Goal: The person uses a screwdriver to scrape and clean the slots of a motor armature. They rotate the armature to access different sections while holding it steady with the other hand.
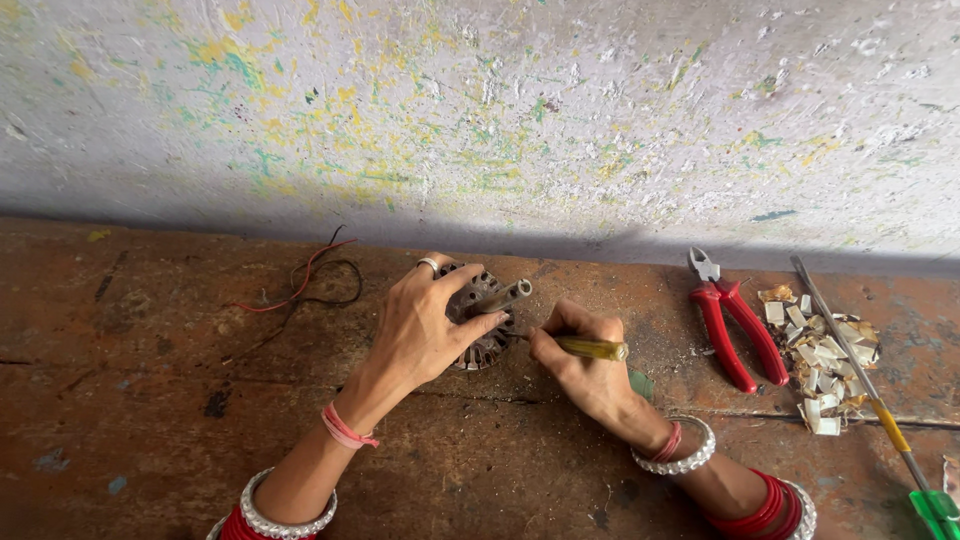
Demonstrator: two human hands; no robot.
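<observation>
I see my left hand spread over a round, slotted grey metal motor core that lies on the worn, reddish-brown stained workbench. The fingers are splayed and curved, pressing down on the core's rim rather than curling shut; a silver ring sits on one finger. A dull steel shaft sticks out of the core's middle, tilted up and to the right, just past my thumb.

My right hand is closed in a pen-like grip around a slim tool with a translucent yellow handle. Its thin metal tip points left and meets the core's slotted edge right beside my left thumb. Both wrists carry red thread, beaded silver bangles and glossy red bangles.

To the left of the core, a loose tangle of thin red and black wire lies on the bench. To the right, well apart from my hands, rest pliers with smooth red plastic grips and grey jaws. Just beside them is a heap of small pale card-like slips, cut into short rectangles. A long screwdriver with a thin steel shank and a yellow-and-green handle lies diagonally across that heap. Behind the bench rises a rough, pitted whitewashed wall flecked with yellow and green paint.
</observation>
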